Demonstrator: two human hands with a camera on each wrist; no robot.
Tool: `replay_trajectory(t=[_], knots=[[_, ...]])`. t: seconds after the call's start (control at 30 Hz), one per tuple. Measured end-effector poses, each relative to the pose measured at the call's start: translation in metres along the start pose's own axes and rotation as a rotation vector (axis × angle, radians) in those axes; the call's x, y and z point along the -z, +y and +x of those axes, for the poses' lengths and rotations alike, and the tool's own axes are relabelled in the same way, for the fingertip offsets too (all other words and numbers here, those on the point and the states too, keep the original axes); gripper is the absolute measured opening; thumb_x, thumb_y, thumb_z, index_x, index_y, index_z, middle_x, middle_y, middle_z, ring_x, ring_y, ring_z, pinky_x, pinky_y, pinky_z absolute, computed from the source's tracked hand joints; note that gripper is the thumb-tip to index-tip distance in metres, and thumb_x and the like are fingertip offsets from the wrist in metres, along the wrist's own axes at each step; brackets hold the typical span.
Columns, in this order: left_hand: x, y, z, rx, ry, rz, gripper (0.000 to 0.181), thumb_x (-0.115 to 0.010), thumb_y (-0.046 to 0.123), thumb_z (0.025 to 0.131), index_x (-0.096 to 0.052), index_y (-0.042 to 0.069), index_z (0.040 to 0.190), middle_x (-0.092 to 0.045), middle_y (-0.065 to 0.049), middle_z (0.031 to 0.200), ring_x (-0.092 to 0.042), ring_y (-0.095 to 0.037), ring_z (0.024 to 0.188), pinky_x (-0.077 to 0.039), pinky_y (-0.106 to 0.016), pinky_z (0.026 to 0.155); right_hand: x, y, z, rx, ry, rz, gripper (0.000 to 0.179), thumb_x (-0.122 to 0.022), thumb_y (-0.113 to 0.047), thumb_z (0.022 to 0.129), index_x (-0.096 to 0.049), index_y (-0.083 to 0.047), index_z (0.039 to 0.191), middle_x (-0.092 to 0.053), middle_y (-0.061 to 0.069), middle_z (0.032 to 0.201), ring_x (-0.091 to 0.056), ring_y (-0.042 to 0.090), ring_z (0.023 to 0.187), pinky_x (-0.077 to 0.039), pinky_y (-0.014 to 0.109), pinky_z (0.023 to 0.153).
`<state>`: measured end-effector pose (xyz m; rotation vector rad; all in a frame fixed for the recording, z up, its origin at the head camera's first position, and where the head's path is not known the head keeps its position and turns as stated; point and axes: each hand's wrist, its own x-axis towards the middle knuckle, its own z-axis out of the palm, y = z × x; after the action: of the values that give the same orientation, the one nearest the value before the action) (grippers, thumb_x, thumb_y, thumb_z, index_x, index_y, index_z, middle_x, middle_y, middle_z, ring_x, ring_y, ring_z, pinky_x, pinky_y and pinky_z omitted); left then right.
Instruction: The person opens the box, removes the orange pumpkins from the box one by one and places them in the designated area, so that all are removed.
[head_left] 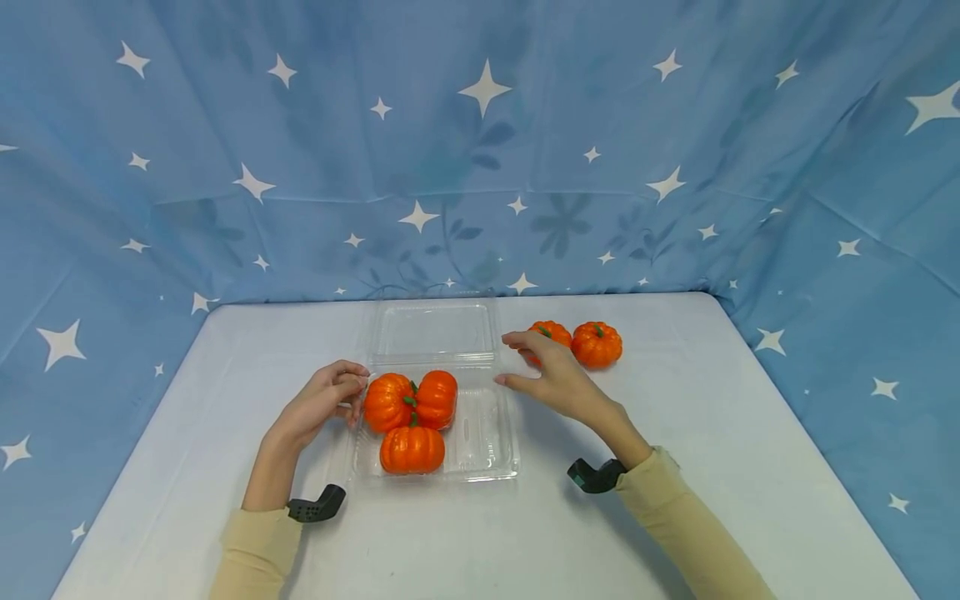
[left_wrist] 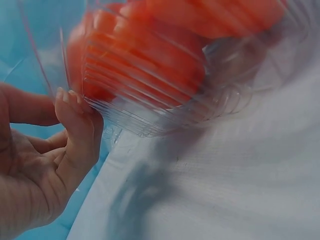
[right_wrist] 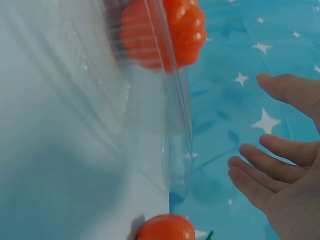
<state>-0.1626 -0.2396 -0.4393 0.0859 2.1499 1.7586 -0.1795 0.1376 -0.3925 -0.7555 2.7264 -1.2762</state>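
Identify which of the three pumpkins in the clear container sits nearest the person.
The front pumpkin, alone near the front of the clear container; the left rear pumpkin and right rear pumpkin sit side by side behind it.

Through the head camera I have a clear plastic box (head_left: 480, 425) open on the white table (head_left: 720, 400), its lid (head_left: 433, 329) folded back towards the blue starry curtain (head_left: 480, 150). Three orange pumpkins (head_left: 412, 451) sit in the box's left and middle, their green stems turned in towards each other (a tidy little huddle, from where I sit). The person's left hand (head_left: 325, 398) has bent fingers at the box's left edge. The right hand (head_left: 551, 379) hovers right of the box, thumb and fingers spread, partly hiding one of two loose pumpkins (head_left: 597, 345) standing side by side beyond it. I see tan sleeves (head_left: 690, 525) on both arms.
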Motion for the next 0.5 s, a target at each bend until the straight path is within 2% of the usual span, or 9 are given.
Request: replay_trajectory(t=[0.27,0.5], knots=[[-0.001,0.0,0.0,0.01,0.033,0.004,0.036,-0.045,0.009,0.107,-0.042,-0.013,0.135,-0.059,-0.008,0.077,-0.055,-0.016,0.062,-0.056,-0.031,0.057,-0.01,-0.016,0.006,-0.009,-0.081,-0.011,0.059,-0.081,-0.027,0.09,-0.059,-0.001,0.138,-0.064,0.014,0.137,-0.063,0.036,0.124,-0.051,0.049,0.107],[-0.002,0.002,-0.001,0.011,0.034,0.01,0.038,-0.045,0.01,0.107,-0.042,-0.013,0.137,-0.059,-0.008,0.077,-0.056,-0.017,0.063,-0.056,-0.032,0.058,-0.02,-0.028,0.013,-0.006,-0.159,-0.033,0.059,-0.079,-0.028,0.09,-0.059,-0.001,0.138,-0.064,0.016,0.136,-0.063,0.037,0.124,-0.052,0.048,0.106]])
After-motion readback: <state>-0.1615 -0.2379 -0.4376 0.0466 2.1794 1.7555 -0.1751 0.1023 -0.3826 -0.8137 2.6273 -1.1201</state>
